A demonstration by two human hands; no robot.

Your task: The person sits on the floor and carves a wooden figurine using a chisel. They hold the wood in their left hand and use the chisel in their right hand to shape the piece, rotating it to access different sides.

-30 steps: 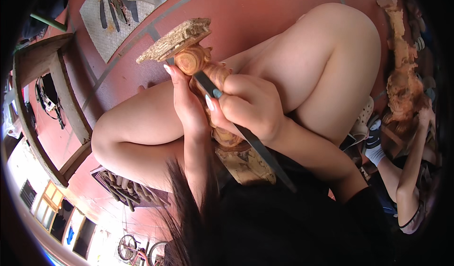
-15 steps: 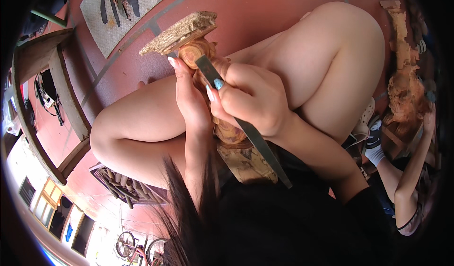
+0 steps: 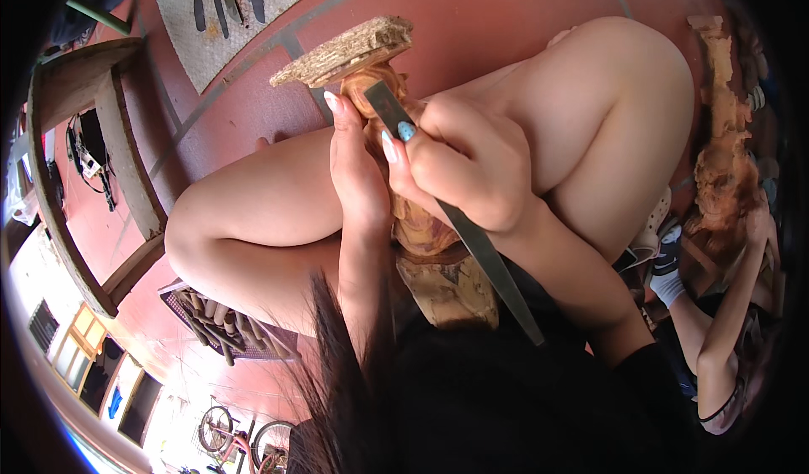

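Note:
A carved wooden piece (image 3: 425, 230) lies across my lap, tilted, with a flat rough-textured board (image 3: 345, 50) at its far end. My left hand (image 3: 358, 166) is wrapped around the carving's left side, its thumb up near the board. In my right hand (image 3: 476, 166) is a flat metal file (image 3: 493, 272), gripped around its middle. The file's broad end lies over the rounded wood below the board, and its narrow end points back toward my body. My right hand covers much of the carving's middle, so the contact there is partly hidden.
Several dark flat tools lie on a pale mat (image 3: 215, 48) ahead. A wooden frame (image 3: 126, 154) stands at the left, above a purple basket (image 3: 274, 339) of short sticks. At the right, another person's hand (image 3: 758, 225) rests by a larger carving (image 3: 720, 175). Bicycles (image 3: 244, 440) stand behind.
The whole view has shifted slightly, so most things sit a little further right. Both hands keep their holds on the carving and the file, with little other visible difference.

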